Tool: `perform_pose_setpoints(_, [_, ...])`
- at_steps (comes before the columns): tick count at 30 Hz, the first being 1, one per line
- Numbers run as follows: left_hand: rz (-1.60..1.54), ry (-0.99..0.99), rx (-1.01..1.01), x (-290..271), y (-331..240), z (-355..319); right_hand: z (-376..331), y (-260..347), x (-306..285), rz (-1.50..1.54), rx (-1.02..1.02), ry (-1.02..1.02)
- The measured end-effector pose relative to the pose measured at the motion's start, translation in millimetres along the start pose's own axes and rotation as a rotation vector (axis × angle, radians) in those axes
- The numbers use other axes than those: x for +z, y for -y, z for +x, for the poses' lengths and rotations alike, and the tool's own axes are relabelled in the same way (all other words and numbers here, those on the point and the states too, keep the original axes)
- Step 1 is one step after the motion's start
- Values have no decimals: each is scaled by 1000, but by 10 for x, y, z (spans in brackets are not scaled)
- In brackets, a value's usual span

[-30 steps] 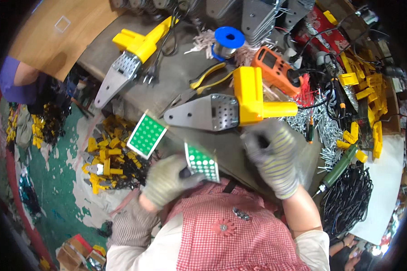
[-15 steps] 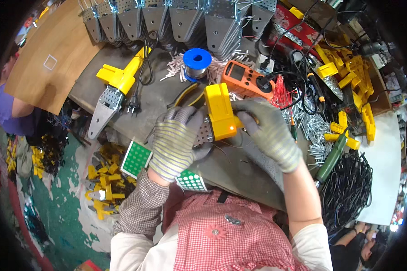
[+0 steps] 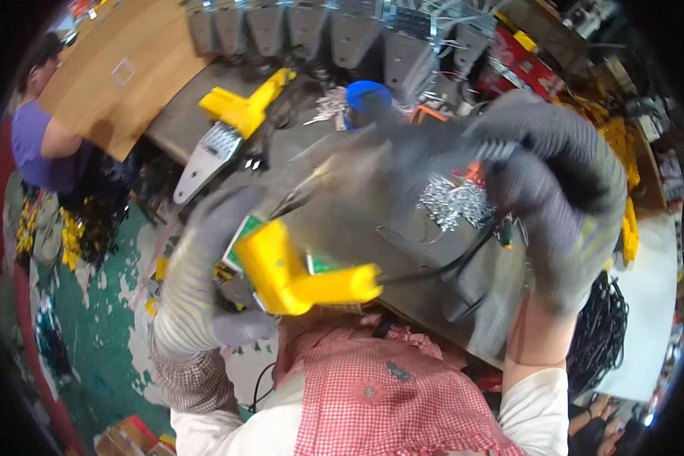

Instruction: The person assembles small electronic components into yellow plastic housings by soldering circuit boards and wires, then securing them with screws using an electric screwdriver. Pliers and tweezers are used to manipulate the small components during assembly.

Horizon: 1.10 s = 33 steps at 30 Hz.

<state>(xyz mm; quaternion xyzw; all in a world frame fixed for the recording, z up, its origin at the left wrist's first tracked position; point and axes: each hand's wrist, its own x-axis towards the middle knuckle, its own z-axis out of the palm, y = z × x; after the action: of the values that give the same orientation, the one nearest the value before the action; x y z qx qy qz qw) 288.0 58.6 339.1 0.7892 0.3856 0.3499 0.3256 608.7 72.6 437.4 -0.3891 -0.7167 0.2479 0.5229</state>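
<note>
My gloved left hand (image 3: 194, 281) is at the bench's front left, closed around the end of a yellow-handled tool (image 3: 281, 277). The tool is tilted, its handle pointing right, and its metal plate is hidden. A black power cord (image 3: 441, 270) runs from the handle's end up to my gloved right hand (image 3: 562, 182). That hand is raised at the right, smeared by motion, with its fingers curled around the cord. A dark blurred stretch, apparently more cord, sweeps across the bench's middle.
A similar yellow tool (image 3: 239, 110) with a perforated metal plate lies at the back left. Grey metal plates (image 3: 353, 38) stand along the back. A blue spool (image 3: 368, 97), metal screws (image 3: 452, 201) and bundled black cords (image 3: 596, 327) lie about. Another person (image 3: 49, 144) is at the far left.
My left hand has moved left and nearer with the yellow tool, which has turned. The right hand has left the tool and swung up and right with the cord. The view has shifted.
</note>
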Motion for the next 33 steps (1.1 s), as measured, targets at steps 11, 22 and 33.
perform_pose_setpoints(11, [48,-634,-1020,-1373,504,-2540,-443,-599,732,111,402,513])
perform_pose_setpoints(22, [918,-343,-1264,-2251,2445,-4499,-615,-1143,248,234,639,415])
perform_pose_setpoints(33, [1063,-158,-1769,386,3634,-4856,-1589,-1147,-809,227,720,165])
